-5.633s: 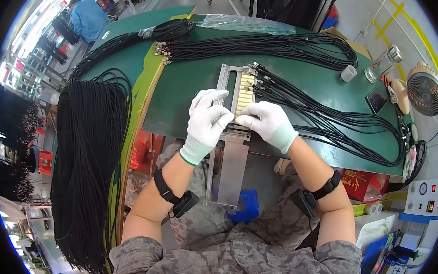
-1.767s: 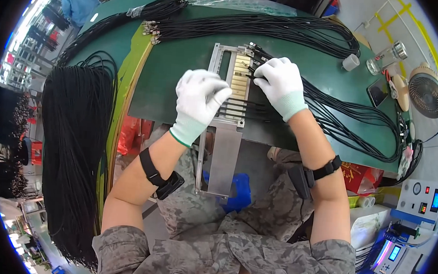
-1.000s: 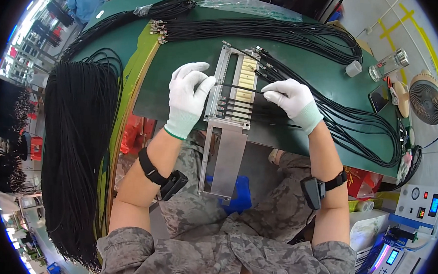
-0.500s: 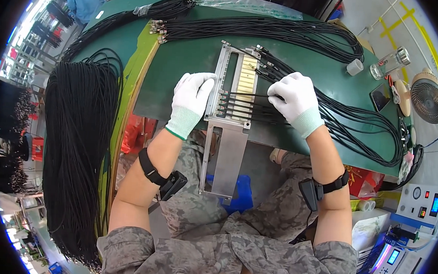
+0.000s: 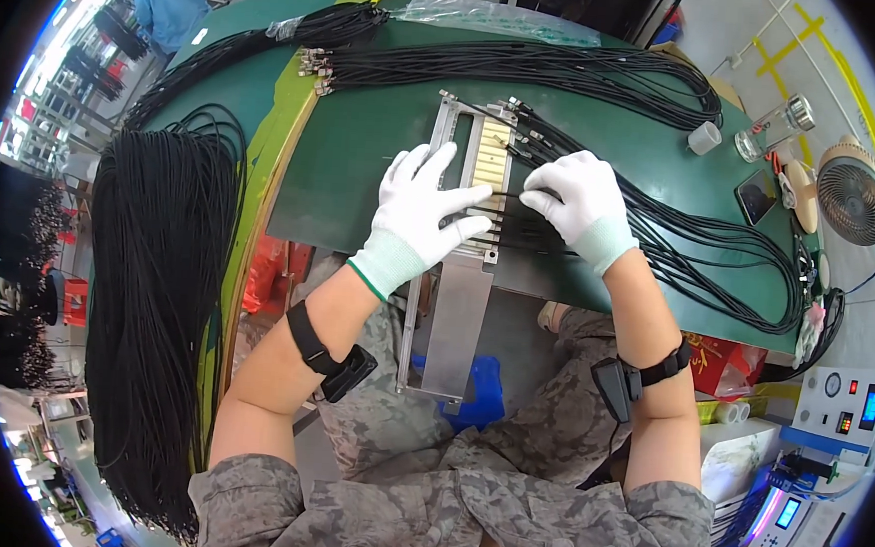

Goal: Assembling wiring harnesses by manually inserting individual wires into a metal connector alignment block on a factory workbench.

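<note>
A metal fixture with a row of pale yellow blocks lies across the front edge of the green table, its lower end jutting out over my lap. My right hand, in a white glove, pinches a black cable that runs across the fixture. My left hand, gloved too, is over the fixture's left side with fingers spread; index finger and thumb reach over the cables laid there. My left palm hides their connector ends. More black cables loop away to the right from the fixture.
A cable bundle lies along the back, and a thick one hangs at the left. On the right are a white cup, glass bottle, phone and fan. A blue bin sits below.
My left hand has moved right from the fixture's left edge onto it, its fingers spreading. My right hand has shifted slightly left, still pinching the cable.
</note>
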`<state>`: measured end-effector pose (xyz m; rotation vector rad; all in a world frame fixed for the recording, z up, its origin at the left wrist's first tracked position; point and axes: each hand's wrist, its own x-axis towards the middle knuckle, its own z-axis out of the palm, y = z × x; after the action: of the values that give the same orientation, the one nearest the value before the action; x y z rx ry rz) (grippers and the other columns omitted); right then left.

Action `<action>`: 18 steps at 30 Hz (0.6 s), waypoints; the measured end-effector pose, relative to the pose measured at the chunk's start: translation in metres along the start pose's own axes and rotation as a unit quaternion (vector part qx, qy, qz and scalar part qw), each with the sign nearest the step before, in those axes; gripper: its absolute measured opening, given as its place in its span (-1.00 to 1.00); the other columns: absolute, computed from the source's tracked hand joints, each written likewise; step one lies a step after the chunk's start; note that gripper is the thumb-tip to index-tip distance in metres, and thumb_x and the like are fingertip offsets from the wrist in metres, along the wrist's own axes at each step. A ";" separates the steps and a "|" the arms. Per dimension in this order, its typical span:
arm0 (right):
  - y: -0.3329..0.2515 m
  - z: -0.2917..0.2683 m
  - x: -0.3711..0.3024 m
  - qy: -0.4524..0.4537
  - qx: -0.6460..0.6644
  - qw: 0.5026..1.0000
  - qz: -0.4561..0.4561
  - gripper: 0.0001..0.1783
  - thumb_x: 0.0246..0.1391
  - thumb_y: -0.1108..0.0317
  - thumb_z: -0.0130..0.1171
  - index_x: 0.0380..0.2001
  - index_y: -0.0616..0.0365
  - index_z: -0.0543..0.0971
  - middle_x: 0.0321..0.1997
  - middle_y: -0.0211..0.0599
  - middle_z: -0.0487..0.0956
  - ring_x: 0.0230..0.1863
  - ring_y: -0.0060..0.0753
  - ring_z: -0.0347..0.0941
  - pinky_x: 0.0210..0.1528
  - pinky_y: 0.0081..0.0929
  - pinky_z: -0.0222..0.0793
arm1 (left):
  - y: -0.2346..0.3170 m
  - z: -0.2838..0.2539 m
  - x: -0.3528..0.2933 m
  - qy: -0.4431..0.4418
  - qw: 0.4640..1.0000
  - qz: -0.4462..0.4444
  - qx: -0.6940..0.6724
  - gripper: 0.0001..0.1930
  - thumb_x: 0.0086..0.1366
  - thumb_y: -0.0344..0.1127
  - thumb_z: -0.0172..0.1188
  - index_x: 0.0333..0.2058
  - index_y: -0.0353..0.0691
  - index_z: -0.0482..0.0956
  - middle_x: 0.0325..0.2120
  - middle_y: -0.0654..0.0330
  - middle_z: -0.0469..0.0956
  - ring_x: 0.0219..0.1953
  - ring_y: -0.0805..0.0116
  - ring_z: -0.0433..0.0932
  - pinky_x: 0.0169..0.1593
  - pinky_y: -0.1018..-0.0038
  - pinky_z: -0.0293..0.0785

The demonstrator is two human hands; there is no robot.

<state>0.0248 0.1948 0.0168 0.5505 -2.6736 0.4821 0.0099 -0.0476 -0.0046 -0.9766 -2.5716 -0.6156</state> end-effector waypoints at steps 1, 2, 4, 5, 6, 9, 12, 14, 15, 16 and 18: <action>0.004 0.003 0.002 -0.006 0.008 1.000 0.016 -0.87 -0.12 0.23 0.34 -0.44 -0.08 0.64 -0.41 -0.40 0.59 -0.20 -0.16 0.47 -0.16 -0.26 0.37 | 0.001 -0.001 0.001 0.001 1.000 0.003 0.002 -0.69 0.23 -0.03 0.23 -0.05 0.18 0.69 0.18 -0.01 0.41 0.28 -0.20 0.20 0.35 0.04 0.02; 0.008 0.006 0.007 -0.001 0.007 1.000 0.016 -0.87 -0.12 0.23 0.34 -0.44 -0.08 0.64 -0.41 -0.40 0.59 -0.20 -0.16 0.47 -0.16 -0.26 0.37 | 0.000 -0.001 0.003 -0.012 1.000 -0.004 -0.002 -0.70 0.22 -0.03 0.25 -0.08 0.20 0.70 0.19 -0.01 0.41 0.27 -0.21 0.21 0.36 0.02 0.01; 0.017 0.016 0.022 0.062 -0.024 0.997 0.033 -0.83 -0.11 0.17 0.34 -0.41 -0.09 0.65 -0.36 -0.37 0.59 -0.18 -0.14 0.46 -0.16 -0.23 0.36 | -0.001 0.001 0.008 -0.038 0.999 -0.016 -0.012 -0.74 0.19 -0.01 0.28 -0.14 0.23 0.74 0.19 0.00 0.41 0.27 -0.23 0.22 0.36 -0.01 -0.03; 0.020 0.019 0.027 0.094 -0.041 0.994 0.042 -0.81 -0.11 0.14 0.34 -0.40 -0.10 0.66 -0.33 -0.36 0.59 -0.17 -0.13 0.46 -0.16 -0.22 0.35 | -0.001 0.003 0.011 -0.035 0.999 -0.010 -0.011 -0.74 0.19 -0.01 0.28 -0.14 0.23 0.74 0.19 0.00 0.41 0.27 -0.23 0.22 0.36 -0.01 -0.03; 0.018 0.024 0.030 0.101 -0.043 0.993 0.042 -0.81 -0.11 0.14 0.34 -0.40 -0.10 0.66 -0.33 -0.36 0.59 -0.17 -0.13 0.46 -0.16 -0.22 0.35 | -0.002 0.003 0.011 -0.024 1.000 -0.011 -0.013 -0.75 0.17 0.00 0.29 -0.17 0.24 0.74 0.17 0.01 0.43 0.27 -0.21 0.22 0.37 -0.02 -0.03; 0.011 0.032 0.041 0.105 -0.033 0.994 0.010 -0.82 -0.12 0.16 0.34 -0.43 -0.09 0.64 -0.28 -0.34 0.57 -0.16 -0.12 0.44 -0.15 -0.18 0.33 | -0.004 0.003 0.009 0.015 1.000 -0.004 -0.011 -0.76 0.13 0.04 0.31 -0.23 0.26 0.76 0.11 0.03 0.48 0.26 -0.17 0.23 0.38 -0.05 -0.04; 0.005 0.040 0.040 0.101 -0.033 0.994 0.001 -0.84 -0.16 0.21 0.35 -0.48 -0.05 0.60 -0.32 -0.35 0.56 -0.18 -0.12 0.44 -0.16 -0.16 0.32 | -0.009 0.008 0.006 -0.003 1.000 0.008 -0.002 -0.78 0.13 -0.01 0.30 -0.24 0.21 0.76 0.08 0.05 0.50 0.23 -0.11 0.28 0.37 -0.07 -0.04; 0.000 0.032 0.031 0.088 0.020 0.996 -0.024 -0.85 -0.15 0.25 0.34 -0.49 -0.04 0.58 -0.42 -0.33 0.56 -0.28 -0.11 0.47 -0.23 -0.17 0.34 | -0.004 0.010 0.001 0.012 1.000 0.026 -0.005 -0.79 0.14 -0.03 0.30 -0.24 0.20 0.76 0.08 0.06 0.50 0.22 -0.08 0.30 0.37 -0.07 -0.04; -0.004 0.028 0.031 0.068 0.054 0.995 -0.041 -0.86 -0.15 0.25 0.34 -0.49 -0.03 0.58 -0.49 -0.31 0.56 -0.35 -0.11 0.48 -0.28 -0.18 0.35 | -0.001 0.010 -0.001 0.039 0.999 0.010 -0.030 -0.81 0.15 -0.05 0.29 -0.29 0.14 0.75 0.04 0.08 0.52 0.19 -0.04 0.33 0.36 -0.07 -0.02; -0.012 0.024 0.027 0.066 0.083 0.992 -0.066 -0.86 -0.13 0.26 0.34 -0.48 -0.02 0.59 -0.53 -0.29 0.55 -0.40 -0.10 0.48 -0.31 -0.18 0.36 | 0.000 0.007 -0.001 0.063 0.996 -0.007 -0.056 -0.83 0.16 -0.07 0.29 -0.33 0.07 0.75 0.01 0.09 0.54 0.17 0.00 0.37 0.34 -0.07 -0.01; -0.025 0.020 0.023 0.065 0.108 0.987 -0.095 -0.87 -0.12 0.27 0.34 -0.47 0.00 0.60 -0.57 -0.27 0.55 -0.45 -0.08 0.49 -0.35 -0.18 0.38 | -0.002 0.002 0.004 0.095 0.993 -0.011 -0.070 -0.84 0.15 -0.10 0.30 -0.38 0.02 0.73 -0.03 0.10 0.56 0.14 0.02 0.39 0.31 -0.03 0.06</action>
<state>0.0103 0.1585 0.0150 0.7978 -2.4297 0.7312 0.0055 -0.0460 -0.0048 -0.8866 -2.4008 -0.8610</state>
